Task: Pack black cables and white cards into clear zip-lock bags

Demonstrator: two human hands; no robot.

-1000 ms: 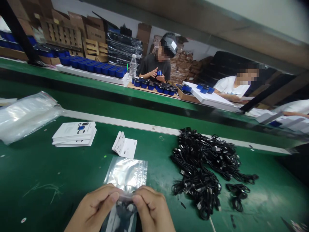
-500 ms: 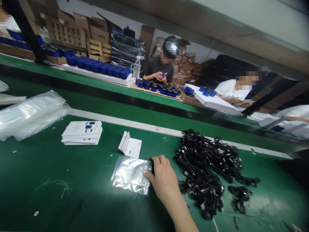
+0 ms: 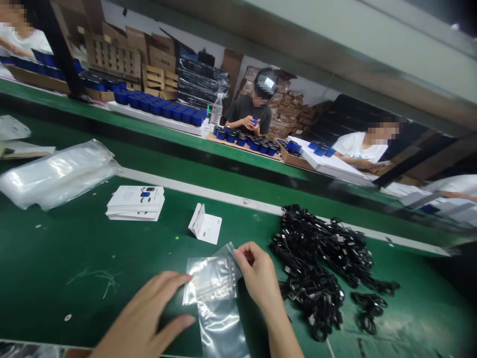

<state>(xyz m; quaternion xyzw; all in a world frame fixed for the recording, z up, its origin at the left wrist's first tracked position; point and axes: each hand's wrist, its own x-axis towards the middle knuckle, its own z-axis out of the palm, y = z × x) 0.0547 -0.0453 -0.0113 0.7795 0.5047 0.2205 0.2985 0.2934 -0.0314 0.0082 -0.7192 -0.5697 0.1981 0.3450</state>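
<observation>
The right hand (image 3: 259, 273) pinches a corner of the clear zip bag (image 3: 211, 281); the spread left hand (image 3: 143, 318) lies just beside it, the bag's long axis apparently running toward the person.

A factory packing floor — long green assembly benches (image 3: 55, 258), stacked cartons (image 3: 286, 109), seated workers (image 3: 248, 112).

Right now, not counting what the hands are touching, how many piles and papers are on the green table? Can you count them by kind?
Black cable heaps: 2
Stacks of printed cards: 1
Loose folded cards: 1
Bundles of clear plastic bags: 1
Total: 5
</observation>
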